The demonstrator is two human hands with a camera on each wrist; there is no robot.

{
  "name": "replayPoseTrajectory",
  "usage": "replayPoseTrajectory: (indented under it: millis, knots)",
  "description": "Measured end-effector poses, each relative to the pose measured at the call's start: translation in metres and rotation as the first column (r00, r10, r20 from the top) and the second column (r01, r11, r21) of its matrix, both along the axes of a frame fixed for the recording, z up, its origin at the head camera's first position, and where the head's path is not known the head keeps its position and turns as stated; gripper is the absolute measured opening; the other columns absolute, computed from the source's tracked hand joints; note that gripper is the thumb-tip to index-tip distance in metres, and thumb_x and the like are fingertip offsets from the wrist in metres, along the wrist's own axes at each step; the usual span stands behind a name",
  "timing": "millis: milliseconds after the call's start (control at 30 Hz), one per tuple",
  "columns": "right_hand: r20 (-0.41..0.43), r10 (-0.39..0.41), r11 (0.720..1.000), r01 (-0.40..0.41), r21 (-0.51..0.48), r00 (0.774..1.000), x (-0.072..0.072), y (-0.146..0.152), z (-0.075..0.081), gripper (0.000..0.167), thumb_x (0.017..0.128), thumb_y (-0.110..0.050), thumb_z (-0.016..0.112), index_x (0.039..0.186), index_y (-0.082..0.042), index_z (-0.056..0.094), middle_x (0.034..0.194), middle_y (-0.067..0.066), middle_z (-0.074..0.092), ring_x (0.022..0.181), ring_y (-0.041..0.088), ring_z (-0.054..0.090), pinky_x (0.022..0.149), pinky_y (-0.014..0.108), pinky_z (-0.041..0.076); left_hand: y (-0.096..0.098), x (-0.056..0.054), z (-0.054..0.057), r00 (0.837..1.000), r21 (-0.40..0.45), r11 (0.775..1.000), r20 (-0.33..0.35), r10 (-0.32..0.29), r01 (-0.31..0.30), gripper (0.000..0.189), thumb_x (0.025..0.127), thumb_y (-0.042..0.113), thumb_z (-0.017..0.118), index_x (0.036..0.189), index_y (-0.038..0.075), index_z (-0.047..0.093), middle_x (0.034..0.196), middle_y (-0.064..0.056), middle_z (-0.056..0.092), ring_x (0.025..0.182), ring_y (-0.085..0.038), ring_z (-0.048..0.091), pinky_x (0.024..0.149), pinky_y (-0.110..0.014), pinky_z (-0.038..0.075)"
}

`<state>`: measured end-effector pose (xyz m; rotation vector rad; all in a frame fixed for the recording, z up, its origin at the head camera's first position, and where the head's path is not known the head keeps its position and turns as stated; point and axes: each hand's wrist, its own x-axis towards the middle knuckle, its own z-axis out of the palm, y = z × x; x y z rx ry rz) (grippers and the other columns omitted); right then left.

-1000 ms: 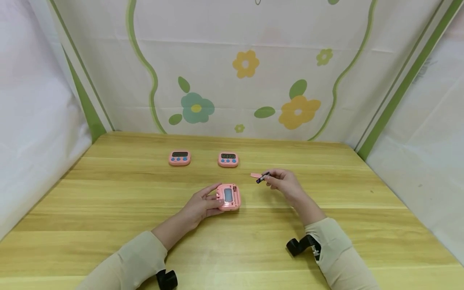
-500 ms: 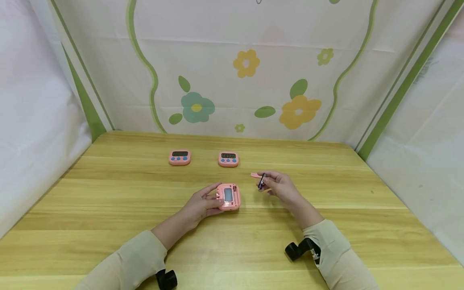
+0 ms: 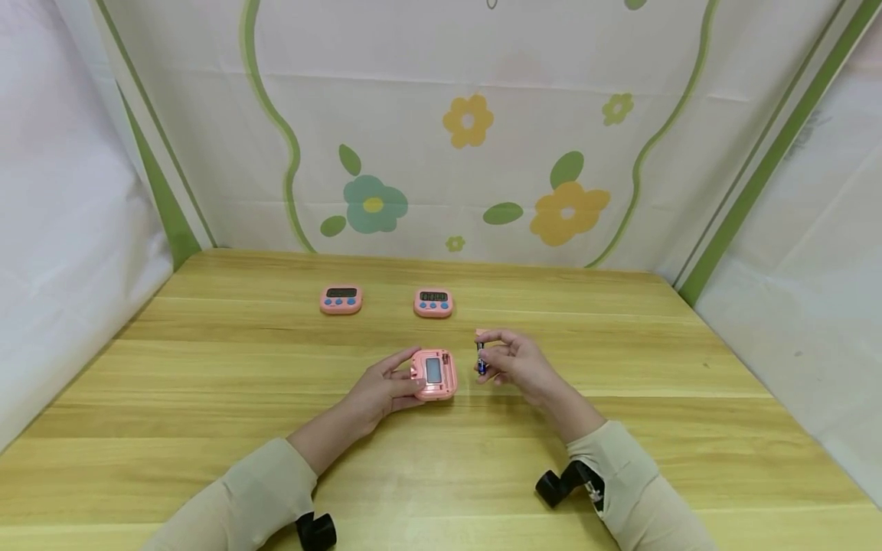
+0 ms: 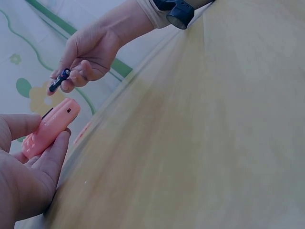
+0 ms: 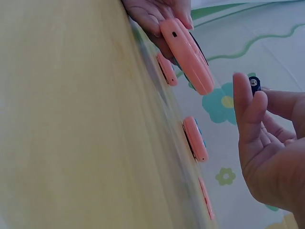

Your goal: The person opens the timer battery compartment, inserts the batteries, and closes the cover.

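Observation:
My left hand (image 3: 372, 396) grips a pink digital timer (image 3: 444, 376) by its left side, thumb on the upper face. Its back faces up, with an uncovered battery slot along the right part; the slot looks bare. To the right, my right hand (image 3: 525, 369) pinches a small dark battery (image 3: 481, 363) between thumb and fingers, its length pointing roughly toward me. In the left wrist view the battery (image 4: 59, 80) is held above the timer (image 4: 51, 128), apart from it. Behind the right fingers, a flat pink piece, apparently the battery cover (image 3: 480, 332), lies partly hidden on the table.
Two more pink timers with blue buttons lie face up farther back on the wooden table (image 3: 441, 474): one at left (image 3: 341, 300), one near the middle (image 3: 433, 303). A flower-patterned cloth (image 3: 413, 168) stands behind the table, with pale cloth at both sides.
My right hand has moved left and slightly nearer, toward the held timer. The battery has turned from slanting to nearly in line with the timer's slot. My left hand stays put.

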<state>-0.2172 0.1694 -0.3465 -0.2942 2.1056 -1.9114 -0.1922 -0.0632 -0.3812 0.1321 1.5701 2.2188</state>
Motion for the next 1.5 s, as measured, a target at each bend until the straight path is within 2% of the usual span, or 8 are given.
replayPoseTrajectory:
  millis: [233, 467, 600, 900, 1033, 1167, 1300, 1500]
  knots:
    - [0.033, 0.036, 0.999, -0.036, 0.008, 0.999, 0.003, -0.014, 0.002, 0.042, 0.083, -0.004, 0.055, 0.122, 0.004, 0.043, 0.084, 0.015, 0.059, 0.062, 0.018, 0.059, 0.047, 0.021, 0.045, 0.000, -0.001, -0.001, 1.000, -0.002, 1.000, 0.018, 0.017, -0.017, 0.063, 0.080, -0.003, 0.057, 0.135, 0.009, 0.029, 0.114, -0.022, 0.048, 0.090, -0.025, 0.056, 0.078, -0.037, 0.046]
    - [0.074, 0.047, 0.997, -0.042, -0.060, 0.996, 0.010, -0.024, 0.004, 0.044, 0.082, 0.002, 0.053, 0.125, 0.004, 0.041, 0.085, 0.018, 0.054, 0.061, 0.013, 0.053, 0.056, 0.021, 0.048, 0.000, -0.001, -0.001, 1.000, 0.000, 1.000, 0.005, 0.012, -0.012, 0.064, 0.079, -0.002, 0.058, 0.135, 0.008, 0.028, 0.112, -0.023, 0.049, 0.088, -0.026, 0.056, 0.077, -0.037, 0.046]
    - [0.079, 0.056, 0.997, -0.052, -0.060, 0.995, 0.012, -0.026, 0.002, 0.043, 0.084, 0.003, 0.050, 0.125, 0.004, 0.041, 0.082, 0.013, 0.052, 0.062, 0.013, 0.052, 0.056, 0.020, 0.047, 0.000, -0.001, -0.002, 1.000, -0.010, 1.000, -0.004, 0.016, -0.016, 0.062, 0.080, -0.002, 0.058, 0.134, 0.008, 0.029, 0.111, -0.024, 0.049, 0.087, -0.026, 0.056, 0.077, -0.037, 0.047]
    - [0.087, 0.084, 0.994, -0.078, -0.071, 0.993, 0.016, -0.029, 0.000, 0.032, 0.085, -0.001, 0.049, 0.115, 0.010, 0.049, 0.077, 0.010, 0.054, 0.061, 0.012, 0.052, 0.053, 0.019, 0.046, 0.000, 0.000, 0.001, 1.000, 0.008, 1.000, -0.006, 0.000, 0.001, 0.064, 0.080, -0.002, 0.057, 0.135, 0.007, 0.027, 0.114, -0.024, 0.048, 0.088, -0.025, 0.056, 0.078, -0.037, 0.046]
    - [0.091, 0.116, 0.990, -0.107, -0.096, 0.989, 0.016, -0.029, -0.001, 0.032, 0.083, -0.002, 0.052, 0.112, 0.011, 0.050, 0.073, 0.008, 0.054, 0.060, 0.011, 0.052, 0.052, 0.018, 0.045, 0.000, 0.000, 0.001, 1.000, 0.017, 1.000, 0.000, -0.005, 0.005, 0.064, 0.080, -0.003, 0.056, 0.136, 0.007, 0.026, 0.116, -0.024, 0.046, 0.089, -0.024, 0.056, 0.078, -0.037, 0.046]
    - [0.109, 0.144, 0.985, -0.131, -0.115, 0.984, 0.017, -0.030, 0.000, 0.035, 0.081, -0.001, 0.055, 0.112, 0.012, 0.049, 0.077, 0.008, 0.055, 0.061, 0.011, 0.051, 0.051, 0.018, 0.043, 0.001, 0.000, 0.001, 1.000, 0.010, 1.000, 0.007, 0.012, -0.012, 0.063, 0.080, -0.005, 0.056, 0.135, 0.007, 0.027, 0.115, -0.024, 0.047, 0.086, -0.023, 0.057, 0.078, -0.037, 0.046]
    - [0.104, 0.161, 0.984, -0.152, -0.094, 0.981, 0.017, -0.030, 0.001, 0.035, 0.080, 0.000, 0.056, 0.112, 0.013, 0.048, 0.081, 0.008, 0.054, 0.063, 0.011, 0.050, 0.051, 0.018, 0.041, 0.001, 0.001, 0.002, 1.000, -0.006, 1.000, 0.004, 0.027, -0.027, 0.062, 0.080, -0.006, 0.055, 0.134, 0.006, 0.029, 0.113, -0.024, 0.048, 0.085, -0.022, 0.057, 0.078, -0.037, 0.046]
    - [0.054, 0.154, 0.988, -0.154, -0.006, 0.987, 0.017, -0.030, 0.000, 0.034, 0.080, -0.002, 0.058, 0.111, 0.010, 0.051, 0.077, 0.007, 0.051, 0.061, 0.013, 0.046, 0.050, 0.020, 0.038, 0.001, 0.001, 0.003, 1.000, -0.007, 1.000, 0.009, 0.021, -0.021, 0.062, 0.079, -0.006, 0.055, 0.134, 0.007, 0.029, 0.114, -0.024, 0.048, 0.084, -0.022, 0.057, 0.077, -0.037, 0.047]
